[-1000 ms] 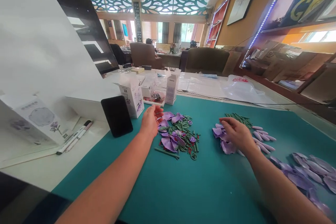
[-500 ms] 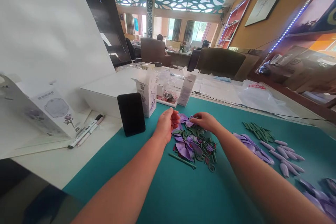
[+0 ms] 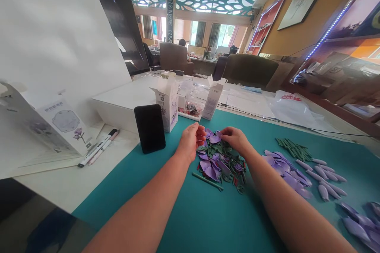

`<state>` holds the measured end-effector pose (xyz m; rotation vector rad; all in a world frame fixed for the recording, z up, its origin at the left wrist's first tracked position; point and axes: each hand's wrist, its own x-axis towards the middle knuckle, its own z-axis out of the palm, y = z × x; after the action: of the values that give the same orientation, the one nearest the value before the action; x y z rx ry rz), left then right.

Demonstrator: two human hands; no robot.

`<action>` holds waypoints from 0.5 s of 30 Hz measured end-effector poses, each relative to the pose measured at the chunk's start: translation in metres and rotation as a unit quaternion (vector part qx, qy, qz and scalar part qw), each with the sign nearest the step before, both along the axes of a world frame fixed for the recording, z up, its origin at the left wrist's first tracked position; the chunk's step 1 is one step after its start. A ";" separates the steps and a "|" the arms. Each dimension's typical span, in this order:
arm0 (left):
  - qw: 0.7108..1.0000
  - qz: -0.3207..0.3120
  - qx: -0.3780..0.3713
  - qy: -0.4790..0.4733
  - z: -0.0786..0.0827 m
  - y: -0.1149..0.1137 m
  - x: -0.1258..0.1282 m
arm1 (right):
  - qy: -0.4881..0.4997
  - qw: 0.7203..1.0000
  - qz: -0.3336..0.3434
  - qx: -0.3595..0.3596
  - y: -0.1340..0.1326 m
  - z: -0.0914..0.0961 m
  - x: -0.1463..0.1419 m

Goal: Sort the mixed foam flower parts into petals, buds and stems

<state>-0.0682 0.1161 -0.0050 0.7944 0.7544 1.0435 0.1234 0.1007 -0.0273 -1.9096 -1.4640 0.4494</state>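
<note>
A mixed pile of small plastic flower parts, purple petals [image 3: 211, 169] and dark green pieces [image 3: 219, 151], lies on the teal mat [image 3: 196, 221]. At the pile's far left edge my left hand [image 3: 191, 139] is cupped on its side, fingers loosely bent and apart, with nothing visible in it. Across from it, my right hand [image 3: 234, 138] pinches a purple petal [image 3: 216, 137] at the back of the pile between thumb and fingertips. A green stem piece [image 3: 208, 181] lies just in front of the pile.
Sorted on the right are flat purple petals [image 3: 286, 170], green sticks [image 3: 293, 149], lilac tapered pieces [image 3: 322, 172] and curved purple petals [image 3: 359, 223]. A black tablet [image 3: 150, 128] leans by a white box [image 3: 169, 110]. Markers [image 3: 97, 148] lie left; another box [image 3: 212, 101] stands behind.
My right hand has drawn back slightly, and the petal at its fingertips shows more fully. My left hand stays beside the pile. The view has shifted a little.
</note>
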 end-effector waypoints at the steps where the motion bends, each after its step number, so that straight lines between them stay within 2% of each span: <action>1: 1.000 -0.002 0.005 0.012 0.000 0.000 0.000 | 0.007 1.000 -0.006 0.011 -0.002 -0.001 0.001; 10: 0.990 -0.039 0.064 0.116 -0.006 -0.002 0.007 | 0.052 0.995 -0.030 0.085 -0.011 0.003 -0.003; 15: 0.965 -0.048 0.154 0.206 -0.012 -0.004 0.011 | 0.090 0.989 0.003 0.116 -0.013 0.010 -0.014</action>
<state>-0.0568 0.1120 -0.0174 1.3301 0.9041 0.9287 0.1099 0.0874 -0.0173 -1.6396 -1.3422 0.4225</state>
